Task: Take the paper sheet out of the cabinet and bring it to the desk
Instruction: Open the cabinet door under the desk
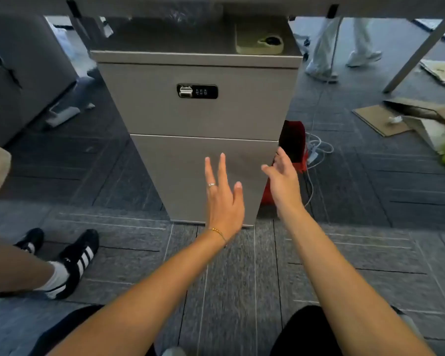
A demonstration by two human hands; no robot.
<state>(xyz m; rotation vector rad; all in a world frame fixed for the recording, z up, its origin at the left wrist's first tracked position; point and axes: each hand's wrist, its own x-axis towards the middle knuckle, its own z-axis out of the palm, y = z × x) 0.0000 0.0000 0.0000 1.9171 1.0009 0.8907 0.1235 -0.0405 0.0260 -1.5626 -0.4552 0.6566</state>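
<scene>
A grey drawer cabinet [195, 111] stands on the floor under the desk [216, 5], both drawers shut. Its upper drawer carries a black combination lock [197, 91]. My left hand [222, 194] is spread flat in front of the lower drawer [190, 170], fingers apart, holding nothing. My right hand [283, 181] is open at the lower drawer's right edge, empty too. No paper sheet is visible; the cabinet's inside is hidden.
Another person's leg and black striped shoes [75, 258] are at the left. A red bag [293, 150] and white cables [316, 150] lie right of the cabinet. Cardboard [380, 119] lies at the far right. Someone's legs [344, 42] stand behind. A beige tray [257, 43] sits on the cabinet.
</scene>
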